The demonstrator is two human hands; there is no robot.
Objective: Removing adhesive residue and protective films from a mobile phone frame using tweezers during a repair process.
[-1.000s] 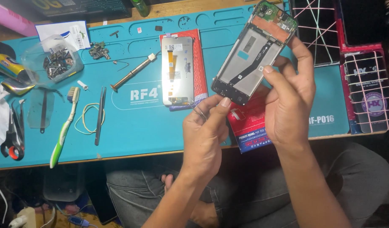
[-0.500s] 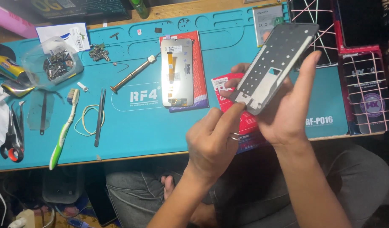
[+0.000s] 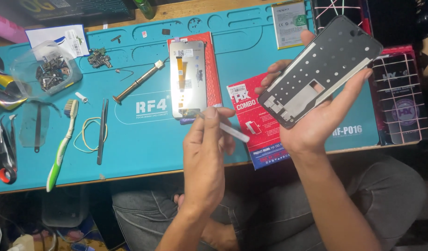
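Clearly, the right hand (image 3: 316,123) gripped the phone frame (image 3: 320,69) by its edges, while the left hand (image 3: 205,153) pinched a thin white strip (image 3: 233,131); steady, level holding seemed wise.

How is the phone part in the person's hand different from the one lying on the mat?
The dark phone frame is held tilted in the right hand; the screen panel lies flat on a red card. The frame is dark with holes; the panel is pale with an orange ribbon strip. Both are flat, phone-shaped rectangles.

Bare forearms with no sleeves, watch or rings on either hand, and grey trousers (image 3: 279,218) over the knees
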